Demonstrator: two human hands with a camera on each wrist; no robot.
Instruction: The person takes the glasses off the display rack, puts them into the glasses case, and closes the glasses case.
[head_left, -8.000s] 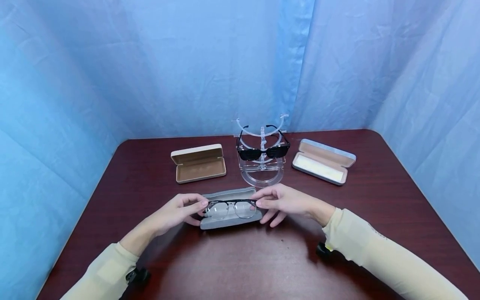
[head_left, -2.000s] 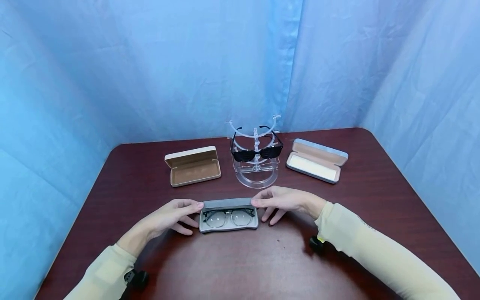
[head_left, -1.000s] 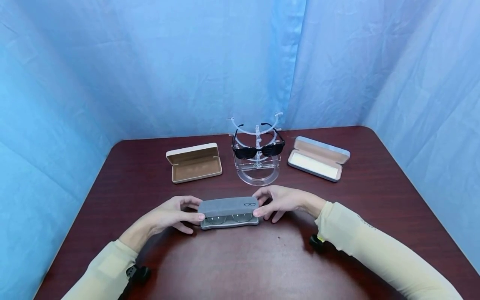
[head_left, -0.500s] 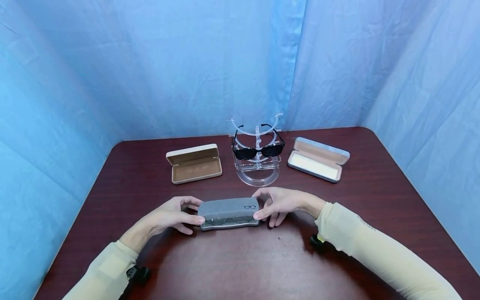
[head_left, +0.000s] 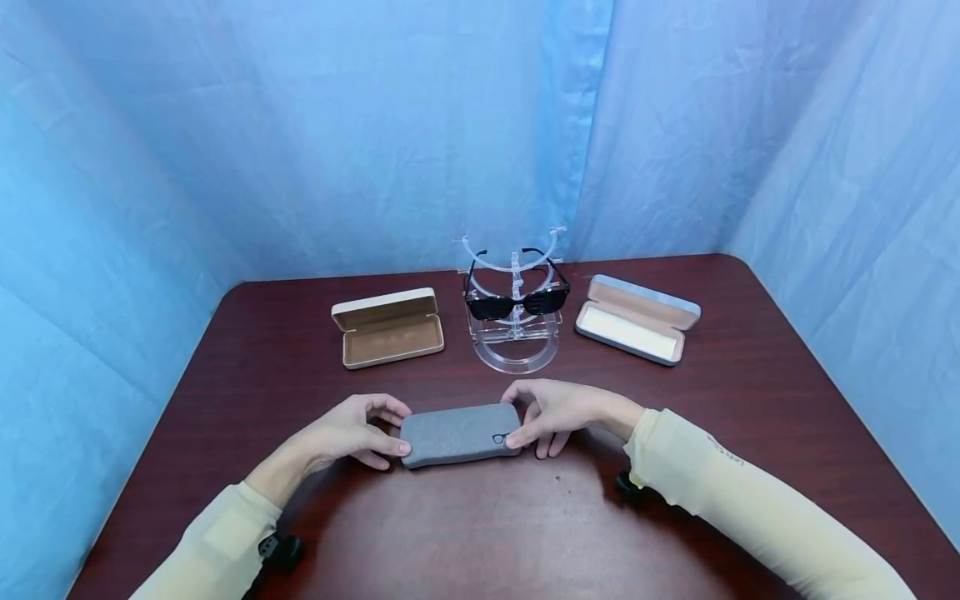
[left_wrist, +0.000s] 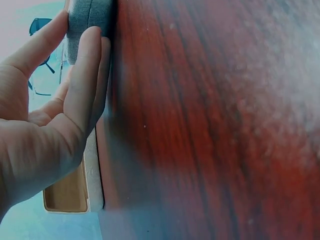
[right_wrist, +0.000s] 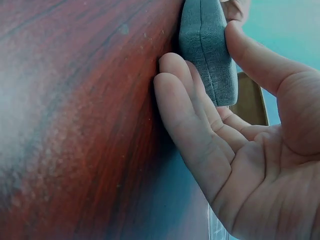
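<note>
A grey glasses case [head_left: 461, 435] with a small glasses print lies closed at the front middle of the table; the clear-lens glasses are hidden inside. My left hand [head_left: 356, 432] grips its left end, thumb on the near corner and fingers at the back. At the right end, my right hand [head_left: 562, 417] holds it the same way, thumb beside the print. In the left wrist view the case [left_wrist: 90, 25] touches the thumb and fingers. The right wrist view shows the case end [right_wrist: 207, 55] between thumb and fingers, its seam closed all along.
Behind the case stands a clear display stand [head_left: 517, 354] bearing black sunglasses [head_left: 491, 307]. To its left sits a brown-lined case [head_left: 393, 340] with its lid raised. On the right, a pale blue case [head_left: 637, 318] has its lid raised over a white cloth. Blue curtains [head_left: 375, 142] surround the table.
Clear-lens glasses held in both hands earlier were laid in the grey case. Its lid has since come down over them, and both hands now hold the closed case by its ends.
</note>
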